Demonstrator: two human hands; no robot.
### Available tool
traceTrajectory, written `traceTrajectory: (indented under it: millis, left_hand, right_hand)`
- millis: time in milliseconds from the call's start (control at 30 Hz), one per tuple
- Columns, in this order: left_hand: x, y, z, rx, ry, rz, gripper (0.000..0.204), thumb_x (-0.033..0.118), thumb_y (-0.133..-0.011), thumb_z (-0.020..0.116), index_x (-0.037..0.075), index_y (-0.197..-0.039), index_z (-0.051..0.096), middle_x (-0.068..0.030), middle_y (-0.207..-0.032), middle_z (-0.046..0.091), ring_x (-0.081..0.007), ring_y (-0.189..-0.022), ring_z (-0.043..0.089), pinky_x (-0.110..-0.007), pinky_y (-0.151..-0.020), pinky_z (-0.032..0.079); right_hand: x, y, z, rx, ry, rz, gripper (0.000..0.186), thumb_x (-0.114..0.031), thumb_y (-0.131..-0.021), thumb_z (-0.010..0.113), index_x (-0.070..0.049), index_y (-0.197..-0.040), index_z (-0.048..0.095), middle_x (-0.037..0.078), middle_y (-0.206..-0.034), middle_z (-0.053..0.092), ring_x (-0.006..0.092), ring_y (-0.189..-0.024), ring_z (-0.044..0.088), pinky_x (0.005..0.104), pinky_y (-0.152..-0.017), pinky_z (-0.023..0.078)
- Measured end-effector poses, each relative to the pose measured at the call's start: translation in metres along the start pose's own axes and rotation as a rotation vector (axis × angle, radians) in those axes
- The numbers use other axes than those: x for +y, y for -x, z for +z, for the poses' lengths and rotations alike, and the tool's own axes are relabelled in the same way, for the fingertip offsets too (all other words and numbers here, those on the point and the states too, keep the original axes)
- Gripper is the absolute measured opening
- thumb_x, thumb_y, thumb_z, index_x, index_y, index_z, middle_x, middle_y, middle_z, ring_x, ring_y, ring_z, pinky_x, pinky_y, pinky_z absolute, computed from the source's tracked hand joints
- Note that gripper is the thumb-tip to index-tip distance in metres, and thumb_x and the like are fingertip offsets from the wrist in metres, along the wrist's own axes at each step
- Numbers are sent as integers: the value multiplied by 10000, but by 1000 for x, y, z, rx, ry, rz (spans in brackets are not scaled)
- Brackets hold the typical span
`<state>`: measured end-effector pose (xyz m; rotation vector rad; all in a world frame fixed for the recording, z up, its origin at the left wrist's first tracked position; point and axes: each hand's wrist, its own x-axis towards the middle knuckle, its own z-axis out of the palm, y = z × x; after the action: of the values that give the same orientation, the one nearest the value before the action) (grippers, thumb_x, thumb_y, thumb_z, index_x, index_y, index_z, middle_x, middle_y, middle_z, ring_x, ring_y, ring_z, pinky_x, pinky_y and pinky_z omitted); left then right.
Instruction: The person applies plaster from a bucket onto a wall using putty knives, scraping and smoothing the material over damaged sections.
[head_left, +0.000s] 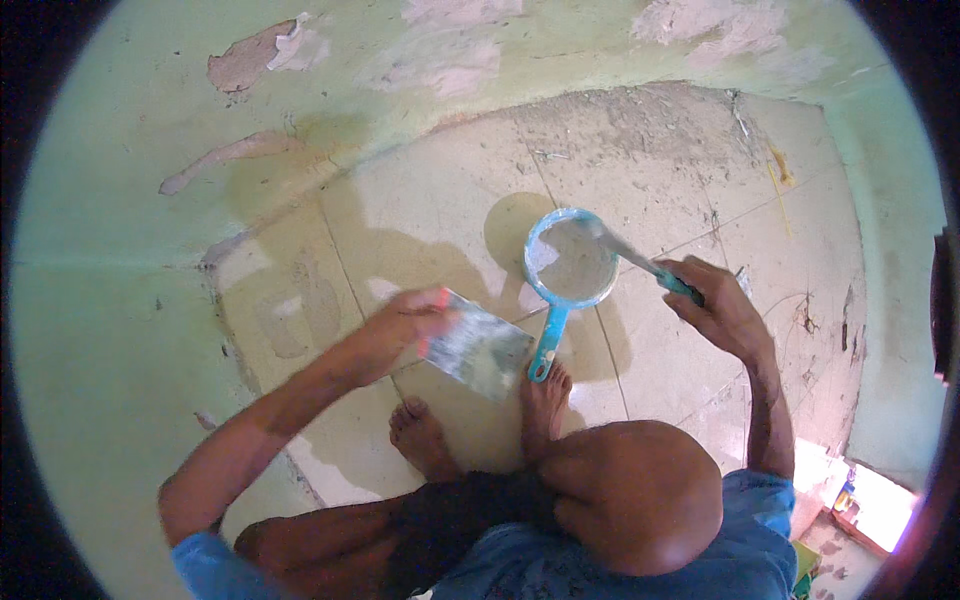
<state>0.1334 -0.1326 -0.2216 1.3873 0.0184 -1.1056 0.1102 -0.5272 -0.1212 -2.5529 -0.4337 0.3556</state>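
My left hand (412,322) is closed on the red edge of a wide, flat scraper (482,348), whose pale grey blade is blurred by motion. My right hand (716,308) grips the teal handle of a slim metal spatula (628,250). The tip of that spatula reaches into a blue plastic dipper (551,318) and is partly lost in the grey putty (580,262) there. The dipper stands on the tiles, its handle pointing back toward my right foot (546,402). The scraper is left of the dipper's handle, near it.
Pale floor tiles (430,215) carry dust and crumbs, thickest in debris (650,125) along the far wall. The green wall (110,220) has peeled and pale patched areas (250,60). My left foot (422,438) is bare on the floor. A bright opening (885,505) lies at lower right.
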Motion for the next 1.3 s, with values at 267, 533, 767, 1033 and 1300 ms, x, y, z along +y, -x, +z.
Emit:
traceTrajectory:
  millis: [267,533,767,1033,1300]
  left_hand:
    - [-93,-89,92,-286,403,61,362,206,-944,580,68,-1277,550,56,-992,570,-63,-865,502,-235,-786,416]
    - [-94,-84,78,-176,187,200,247,228,-942,583,71,-1130,556,64,-925,536,-48,-837,479,-242,-739,408]
    - [-71,-81,59,-66,-79,224,177,168,-937,579,49,-1063,547,60,-808,465,-42,-740,422,-231,-655,385]
    - [-94,-88,91,34,-19,409,280,159,-921,611,-22,-1126,555,-12,-815,541,-84,-748,477,-271,-689,442]
    - [-102,-90,107,38,39,333,284,173,-915,616,-17,-1118,558,-39,-852,567,-113,-780,513,-284,-741,460]
  right_hand:
    - [12,-68,9,-290,783,-294,254,-93,-804,610,-101,-1057,633,67,-1015,589,206,-894,624,349,-713,497]
    - [13,-120,19,-313,1090,-720,158,-162,-794,625,-106,-934,671,-5,-972,549,148,-905,573,304,-700,476]
    - [23,-105,67,-387,1117,-684,116,-177,-769,644,-99,-839,695,19,-1024,483,155,-945,501,290,-609,458]
    - [27,-83,75,-553,829,-295,129,-132,-755,649,-31,-833,667,138,-1002,559,271,-827,636,408,-638,546]
    - [50,-54,88,-459,316,46,216,-176,-835,630,35,-876,653,166,-849,614,229,-670,638,383,-616,534]
